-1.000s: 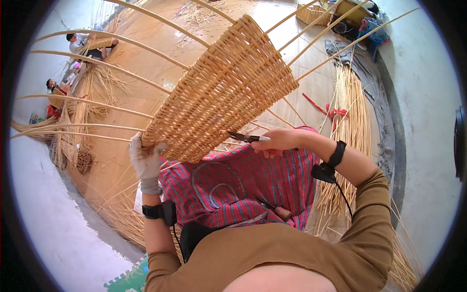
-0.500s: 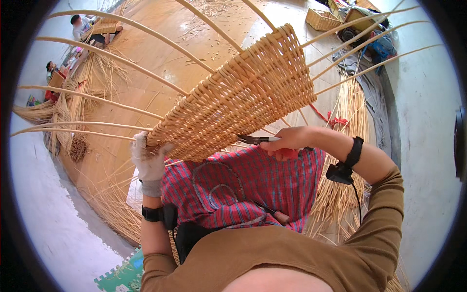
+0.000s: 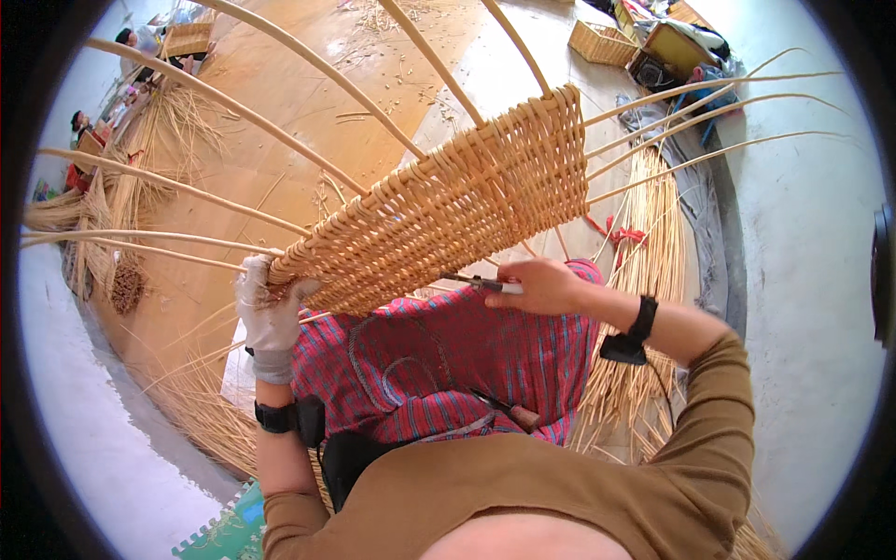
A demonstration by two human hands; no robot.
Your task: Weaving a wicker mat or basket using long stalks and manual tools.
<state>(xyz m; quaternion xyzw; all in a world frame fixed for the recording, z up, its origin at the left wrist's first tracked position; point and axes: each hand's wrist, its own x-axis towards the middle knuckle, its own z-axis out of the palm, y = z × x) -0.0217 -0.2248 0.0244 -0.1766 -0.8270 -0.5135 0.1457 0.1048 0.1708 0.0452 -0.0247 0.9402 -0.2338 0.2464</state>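
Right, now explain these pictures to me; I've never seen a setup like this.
There is no machine here: these are a person's own hands. Every picture comes from one wide fisheye camera on the person's head, looking down, so straight edges bend near the rim.

The left hand, in a whitish glove, grips one corner of a woven panel with long rods sticking out. The bare right hand holds a pliers-like tool, its tip near the panel's lower edge.

A red plaid cloth covers the lap, with a wooden-handled tool lying on it. To the right, a pale bundle tied with red lies on the floor.
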